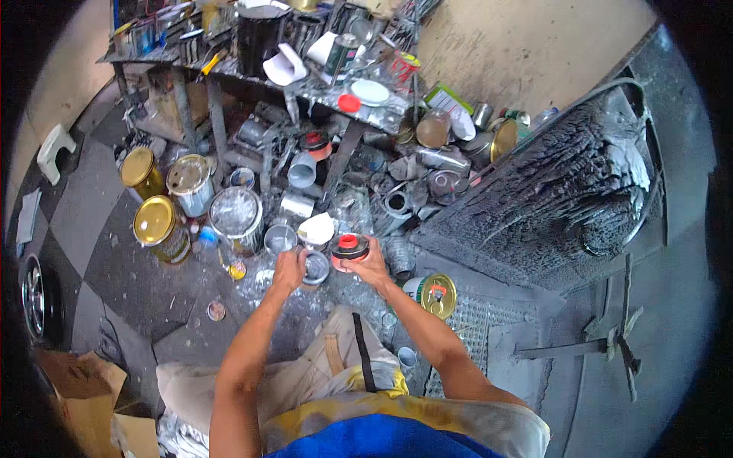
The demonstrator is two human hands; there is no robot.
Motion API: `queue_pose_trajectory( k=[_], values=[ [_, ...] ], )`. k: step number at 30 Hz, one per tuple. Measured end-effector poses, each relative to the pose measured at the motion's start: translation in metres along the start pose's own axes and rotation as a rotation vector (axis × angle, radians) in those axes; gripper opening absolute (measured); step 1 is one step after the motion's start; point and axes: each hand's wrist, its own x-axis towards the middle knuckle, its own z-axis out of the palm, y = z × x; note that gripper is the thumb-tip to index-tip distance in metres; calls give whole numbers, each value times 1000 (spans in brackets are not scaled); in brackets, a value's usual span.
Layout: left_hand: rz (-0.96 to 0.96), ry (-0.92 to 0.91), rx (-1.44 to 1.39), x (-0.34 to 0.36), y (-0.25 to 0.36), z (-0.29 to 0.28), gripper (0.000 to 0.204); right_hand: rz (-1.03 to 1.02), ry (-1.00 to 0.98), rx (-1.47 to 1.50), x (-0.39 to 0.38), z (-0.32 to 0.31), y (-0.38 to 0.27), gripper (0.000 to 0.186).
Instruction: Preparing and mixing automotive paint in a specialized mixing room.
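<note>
My right hand (371, 264) is closed round a small red container with a black band and a red cap (349, 243), held over the floor in front of me. Just left of it, my left hand (289, 269) has its fingers bent in at the rim of a grey plastic cup (314, 269). The fingertips are partly hidden there. A clear cup (280, 240) stands behind my left hand, and a white piece like a torn cup (316, 228) lies beyond the grey cup. Close to my right forearm is a tin with a gold lid (437, 296).
Several paint cans (159, 221) stand to the left. A cluttered bench (305, 88) runs across the back. At the right leans a dark, paint-crusted panel (550, 183). Cardboard boxes (80, 393) and a wheel (34, 298) are at the lower left.
</note>
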Motion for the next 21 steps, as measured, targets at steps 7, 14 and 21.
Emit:
queue_pose_trajectory(
  k=[7,14,21],
  values=[
    [84,98,-65,3,-16,-7,33,145,111,504,91,-80,-36,68],
    [32,-41,-72,6,0,-12,30,-207,714,1248,265,-328,-196,91],
    [29,-38,-50,17,-15,-17,33,-143,164,825,220,-204,-115,43]
  ],
)
